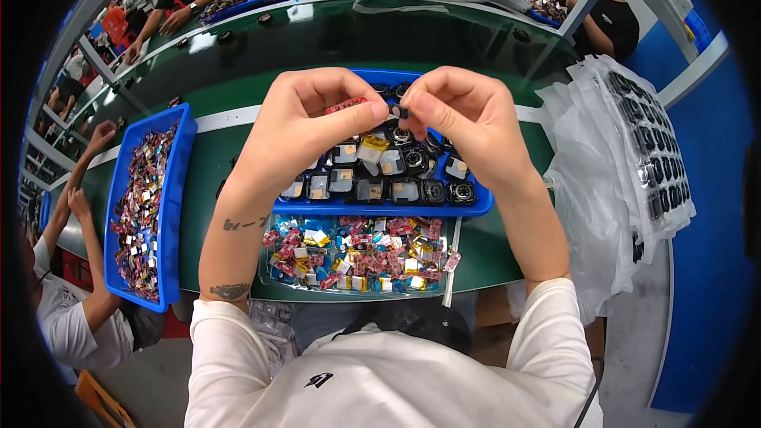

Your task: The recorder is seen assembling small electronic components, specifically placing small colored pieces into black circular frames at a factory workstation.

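Note:
Both hands meet above the middle of a blue tray [380, 209]. My left hand [313, 115] pinches a small red circuit board [346, 105] between thumb and fingers. A battery pouch [371, 148], silver with yellow tape, shows just below it; whether it hangs from the board I cannot tell. With thumb and forefinger, my right hand [468, 115] grips a small dark round part [398, 111] right beside the left fingertips. In the tray lie several black watch cases [414, 161], some with pale square pieces in them. My wrists hide the tray's sides.
Nearer me, a transparent tray [349, 292] holds red boards with batteries. A blue bin [176, 214] of similar parts stands left, by a co-worker's arms [87, 190]. Bagged trays of black cases [646, 135] are stacked right. Beyond runs a green conveyor [444, 43] with co-workers behind.

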The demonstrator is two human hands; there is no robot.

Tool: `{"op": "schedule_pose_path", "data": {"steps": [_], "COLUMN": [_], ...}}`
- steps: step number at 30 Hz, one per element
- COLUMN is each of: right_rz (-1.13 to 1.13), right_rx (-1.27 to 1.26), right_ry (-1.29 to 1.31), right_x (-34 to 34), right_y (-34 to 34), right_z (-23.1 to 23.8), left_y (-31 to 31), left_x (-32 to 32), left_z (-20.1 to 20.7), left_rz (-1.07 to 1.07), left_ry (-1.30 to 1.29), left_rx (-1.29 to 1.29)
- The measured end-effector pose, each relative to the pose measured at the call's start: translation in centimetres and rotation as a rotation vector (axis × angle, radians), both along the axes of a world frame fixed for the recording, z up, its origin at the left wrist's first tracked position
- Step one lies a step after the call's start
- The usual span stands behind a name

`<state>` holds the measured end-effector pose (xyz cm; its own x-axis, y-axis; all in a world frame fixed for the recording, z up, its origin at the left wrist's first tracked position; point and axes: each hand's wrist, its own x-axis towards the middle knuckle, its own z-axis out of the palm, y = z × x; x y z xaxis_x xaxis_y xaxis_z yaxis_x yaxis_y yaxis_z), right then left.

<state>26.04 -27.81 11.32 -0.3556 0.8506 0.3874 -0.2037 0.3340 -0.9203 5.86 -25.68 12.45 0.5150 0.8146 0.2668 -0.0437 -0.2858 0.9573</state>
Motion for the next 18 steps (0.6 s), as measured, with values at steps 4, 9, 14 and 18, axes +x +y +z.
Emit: {"op": "schedule_pose_path", "data": {"steps": [4, 9, 14, 18], "right_rz": [-0.139, -0.078, -0.136, -0.188], "right_rx": [0.137, 0.106, 0.153, 0.199], "right_ry": [-0.039, -0.037, -0.025, -0.074], "right_x": [-0.36, -0.49, -0.62, -0.83], "right_y": [-0.23, -0.48, -0.49, -0.62], "right_z": [0.01, -0.03, 0.19, 0.07], "left_y": [-0.10, -0.27, -0.16, -0.33], "left_x": [0.05, 0.40, 0.41, 0.58], "left_z": [0.13, -0.16, -0.26, -0.23], "left_rz": [0.034, 0.036, 0.075, 0.103], "left_ry": [-0.018, -0.013, -0.066, -0.042], "left_rx": [0.020, 0.007, 0.042, 0.075]}}
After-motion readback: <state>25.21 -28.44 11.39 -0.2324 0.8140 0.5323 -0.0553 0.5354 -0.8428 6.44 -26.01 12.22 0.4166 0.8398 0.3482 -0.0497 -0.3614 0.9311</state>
